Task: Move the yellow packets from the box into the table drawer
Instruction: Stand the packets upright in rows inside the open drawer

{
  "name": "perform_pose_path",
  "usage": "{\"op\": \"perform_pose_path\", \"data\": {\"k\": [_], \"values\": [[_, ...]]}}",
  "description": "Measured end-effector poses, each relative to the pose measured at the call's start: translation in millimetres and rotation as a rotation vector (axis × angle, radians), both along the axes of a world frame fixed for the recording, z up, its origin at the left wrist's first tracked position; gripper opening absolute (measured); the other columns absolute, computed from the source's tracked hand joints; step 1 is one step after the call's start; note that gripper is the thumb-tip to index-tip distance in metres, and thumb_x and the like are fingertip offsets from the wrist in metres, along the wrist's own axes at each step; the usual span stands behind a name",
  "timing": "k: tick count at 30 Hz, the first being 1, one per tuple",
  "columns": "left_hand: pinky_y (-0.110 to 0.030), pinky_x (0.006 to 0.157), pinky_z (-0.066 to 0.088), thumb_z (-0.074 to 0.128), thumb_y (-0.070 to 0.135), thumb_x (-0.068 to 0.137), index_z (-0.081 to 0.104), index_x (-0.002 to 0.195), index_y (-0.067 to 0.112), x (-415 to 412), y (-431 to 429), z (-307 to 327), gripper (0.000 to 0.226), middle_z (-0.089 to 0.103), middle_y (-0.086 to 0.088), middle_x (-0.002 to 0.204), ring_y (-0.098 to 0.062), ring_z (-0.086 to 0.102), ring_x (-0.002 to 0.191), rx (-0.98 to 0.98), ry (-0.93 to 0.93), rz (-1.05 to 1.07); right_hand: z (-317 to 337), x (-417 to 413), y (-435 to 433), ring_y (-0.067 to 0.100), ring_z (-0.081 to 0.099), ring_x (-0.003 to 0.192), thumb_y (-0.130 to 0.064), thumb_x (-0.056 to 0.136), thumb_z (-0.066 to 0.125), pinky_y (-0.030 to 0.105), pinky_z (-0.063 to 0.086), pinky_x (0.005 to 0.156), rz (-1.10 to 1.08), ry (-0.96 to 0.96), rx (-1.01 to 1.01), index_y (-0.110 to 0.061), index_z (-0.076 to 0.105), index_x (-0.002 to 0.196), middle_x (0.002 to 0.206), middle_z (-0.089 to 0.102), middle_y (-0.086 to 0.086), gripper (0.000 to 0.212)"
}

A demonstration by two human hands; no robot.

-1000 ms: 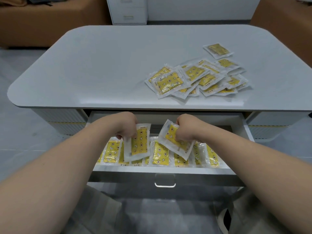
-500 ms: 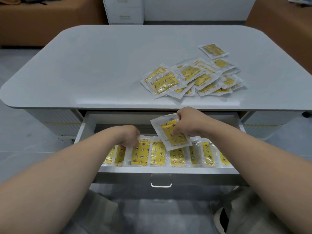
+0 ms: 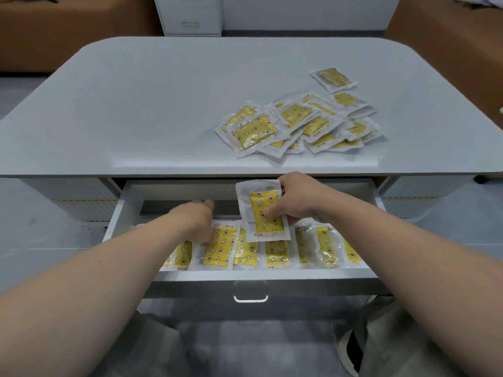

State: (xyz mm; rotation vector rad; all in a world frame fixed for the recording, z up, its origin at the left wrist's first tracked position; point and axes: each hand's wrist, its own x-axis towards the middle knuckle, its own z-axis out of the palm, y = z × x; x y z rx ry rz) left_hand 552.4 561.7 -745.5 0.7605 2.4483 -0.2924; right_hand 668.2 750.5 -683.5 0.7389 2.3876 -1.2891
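Yellow packet (image 3: 265, 213) is pinched in your right hand (image 3: 295, 204) above the middle of the drawer (image 3: 272, 277); lay it flat into the front-edge row (image 3: 276, 257). Your left hand (image 3: 198, 223) touches that row, grip unclear through blur

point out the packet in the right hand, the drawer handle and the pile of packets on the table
held packet (image 3: 265, 212), head view, its yellow centre
drawer handle (image 3: 250, 300), head view, its lower bar
packet pile (image 3: 253, 131), head view, the front packet's yellow face
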Motion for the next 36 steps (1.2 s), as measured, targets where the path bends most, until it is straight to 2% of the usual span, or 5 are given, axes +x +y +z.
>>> {"op": "perform_pose_path", "data": {"k": [4, 8, 13, 21, 36], "values": [[-0.034, 0.099, 0.05, 0.079, 0.023, 0.082, 0.04, 0.15, 0.02, -3.9, 5.0, 23.2, 0.078, 0.049, -0.006, 0.145, -0.027, 0.055, 0.123, 0.089, -0.099, 0.022, -1.7, -2.4, -3.7, 0.026, 0.074, 0.086, -0.014, 0.084, 0.081, 0.041, 0.064, 0.073, 0.009, -0.004, 0.014, -0.01, 0.062, 0.11, 0.102, 0.072, 0.009, 0.032], [-0.038, 0.094, 0.056, 0.081, 0.018, 0.082, 0.059, 0.13, 0.017, -13.8, 1.3, 53.0, 0.052, 0.068, -0.001, 0.122, -0.02, 0.066, 0.107, 0.352, -0.496, 0.192, -3.7, -2.3, -9.3, 0.027, 0.074, 0.085, -0.006, 0.09, 0.073, 0.039, 0.064, 0.073, 0.022, 0.002, -0.03, -0.006, 0.058, 0.098, 0.096, 0.069, 0.013, 0.017], [-0.041, 0.087, 0.06, 0.084, 0.016, 0.078, 0.067, 0.109, 0.013, -8.7, -0.1, 66.3, 0.036, 0.076, -0.009, 0.102, -0.025, 0.074, 0.095, 0.692, -0.551, 0.412, -15.9, -2.8, -31.2, 0.027, 0.076, 0.088, -0.006, 0.089, 0.074, 0.045, 0.063, 0.082, 0.005, 0.051, -0.25, -0.001, 0.063, 0.105, 0.099, 0.075, 0.016, 0.02], [-0.033, 0.075, 0.059, 0.082, 0.02, 0.081, 0.07, 0.102, 0.016, -30.1, -28.1, 45.8, 0.024, 0.073, -0.002, 0.096, -0.02, 0.07, 0.088, 0.353, -0.299, 0.311, -19.2, 0.0, -42.0, 0.01, 0.071, 0.075, -0.033, 0.096, 0.066, 0.027, 0.057, 0.069, 0.248, 0.142, 0.242, -0.02, 0.07, 0.094, 0.081, 0.072, -0.006, 0.014], [-0.035, 0.082, 0.055, 0.082, 0.056, 0.07, 0.054, 0.117, 0.02, -30.0, -31.0, 6.4, 0.065, 0.06, 0.003, 0.103, -0.021, 0.06, 0.095, -0.037, 0.037, 0.134, -12.4, -6.1, -23.8, 0.012, 0.07, 0.079, -0.027, 0.097, 0.063, 0.036, 0.059, 0.083, 0.18, 0.2, 0.245, -0.016, 0.07, 0.09, 0.082, 0.073, -0.003, 0.015]]}}
